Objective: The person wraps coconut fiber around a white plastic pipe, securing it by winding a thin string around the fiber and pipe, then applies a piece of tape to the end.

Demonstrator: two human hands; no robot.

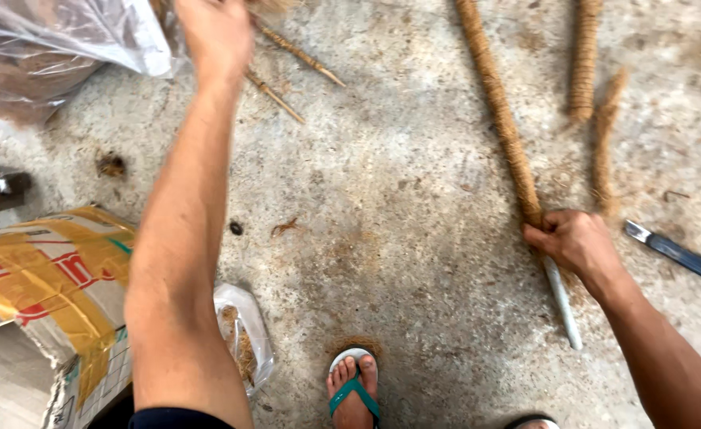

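Note:
My right hand (574, 241) is closed around a long pole wrapped in brown coir fibre (497, 111) that lies on the concrete floor; the pole's bare white end (563, 303) sticks out below the hand. My left hand (217, 33) reaches far forward to the top edge of the view, next to a clear plastic bag of brown fibre (40, 48) and some thin fibre-wrapped sticks (296, 52). Its fingers are blurred and partly cut off, so what it grips is unclear.
Two shorter coir-wrapped poles (585, 59) lie at the top right. A blue-handled knife (680, 254) lies right of my right hand. A taped cardboard box (44, 294) and a small plastic bag (243, 334) sit at the lower left. My sandalled foot (354, 389) is at the bottom.

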